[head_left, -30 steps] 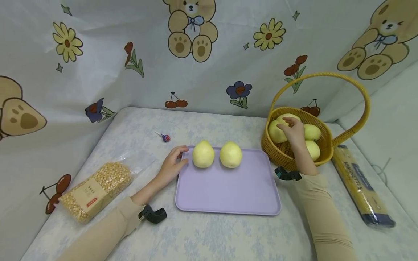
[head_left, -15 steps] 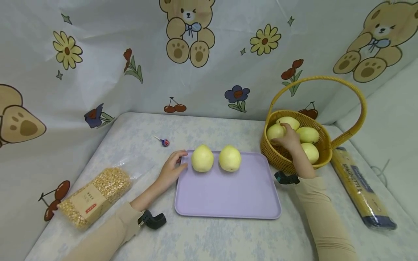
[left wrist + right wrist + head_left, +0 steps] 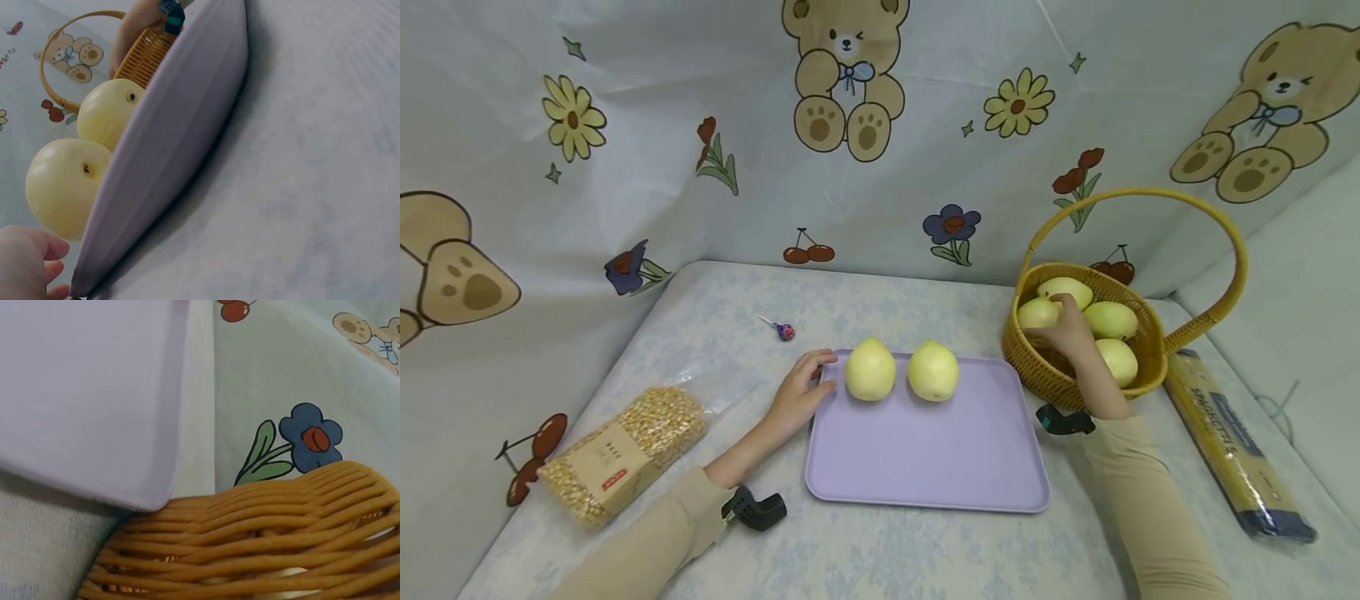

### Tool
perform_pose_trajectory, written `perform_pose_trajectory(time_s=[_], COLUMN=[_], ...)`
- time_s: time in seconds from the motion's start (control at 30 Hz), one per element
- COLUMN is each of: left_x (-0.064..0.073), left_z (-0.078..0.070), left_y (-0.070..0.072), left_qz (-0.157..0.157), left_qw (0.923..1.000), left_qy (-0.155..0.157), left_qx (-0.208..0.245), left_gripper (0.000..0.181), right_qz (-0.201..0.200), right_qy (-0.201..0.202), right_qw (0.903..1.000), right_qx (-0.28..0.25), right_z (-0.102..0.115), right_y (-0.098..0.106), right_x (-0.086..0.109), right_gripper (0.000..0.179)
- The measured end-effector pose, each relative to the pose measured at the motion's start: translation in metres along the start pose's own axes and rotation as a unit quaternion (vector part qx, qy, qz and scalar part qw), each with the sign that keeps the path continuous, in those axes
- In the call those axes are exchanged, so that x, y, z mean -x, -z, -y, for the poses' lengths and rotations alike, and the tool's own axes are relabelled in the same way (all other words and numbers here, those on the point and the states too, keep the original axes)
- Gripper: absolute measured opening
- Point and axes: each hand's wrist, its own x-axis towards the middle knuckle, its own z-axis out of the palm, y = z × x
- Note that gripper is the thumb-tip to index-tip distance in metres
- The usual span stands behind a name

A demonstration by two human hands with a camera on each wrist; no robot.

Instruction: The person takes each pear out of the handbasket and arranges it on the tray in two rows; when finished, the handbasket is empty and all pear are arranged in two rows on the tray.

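Two pale yellow pears, the left pear [image 3: 870,369] and the right pear [image 3: 933,371], stand side by side near the back of the lilac tray [image 3: 925,458]. My left hand [image 3: 797,396] rests at the tray's back left corner, its fingers loosely bent at the rim beside the left pear. Inside the wicker basket [image 3: 1037,367] at the right, my right hand [image 3: 1071,337] grips a pear [image 3: 1038,313] at the basket's left side. Several other pears lie around it. The right wrist view shows only the basket's wall and tray, with the hand out of sight.
A bag of corn kernels [image 3: 625,454] lies at the left, and a lollipop [image 3: 785,332] behind the tray. A spaghetti pack [image 3: 1236,450] lies right of the basket, whose tall handle [image 3: 1240,258] arches over it. A printed cloth [image 3: 865,200] hangs behind the table.
My right hand has lowered into the basket, from hovering above the pears to curling round the one at the left. My left hand stays at the tray corner. The head view has shifted slightly.
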Motion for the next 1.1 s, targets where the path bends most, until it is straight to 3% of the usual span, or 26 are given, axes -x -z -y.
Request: perform_pose_trajectory(time_s=[0.07, 0.23, 0.33, 0.47, 0.57, 0.8, 1.1], left_x=[0.000, -0.002, -0.002, -0.002, -0.001, -0.001, 0.001], left_z=[0.000, -0.002, -0.002, -0.002, -0.001, 0.001, 0.001], left_y=[0.000, -0.003, -0.004, -0.003, -0.002, 0.001, -0.002], left_qz=[0.000, 0.001, 0.004, 0.005, 0.003, -0.001, -0.005], left_qw=[1.0000, 1.0000, 1.0000, 1.0000, 1.0000, 1.0000, 0.9999], left_qy=[-0.003, 0.000, 0.004, 0.004, 0.000, -0.005, -0.013], left_qx=[-0.001, 0.001, 0.000, -0.002, -0.005, -0.005, -0.007], left_gripper=[0.038, 0.037, 0.037, 0.037, 0.038, 0.038, 0.039], right_qz=[-0.012, -0.085, -0.120, -0.132, -0.115, -0.028, 0.022], right_qy=[-0.005, -0.009, -0.017, -0.006, 0.014, 0.057, 0.081], right_qw=[0.9997, 0.9945, 0.9891, 0.9863, 0.9885, 0.9936, 0.9916], right_qx=[-0.018, -0.060, -0.085, -0.099, -0.097, -0.094, -0.099], right_z=[0.001, 0.007, 0.014, 0.029, 0.042, 0.063, 0.050], right_y=[0.000, 0.005, 0.012, 0.020, 0.023, 0.011, -0.022], right_x=[0.002, 0.011, 0.024, 0.048, 0.068, 0.099, 0.111], right_gripper=[0.085, 0.086, 0.087, 0.086, 0.085, 0.080, 0.078])
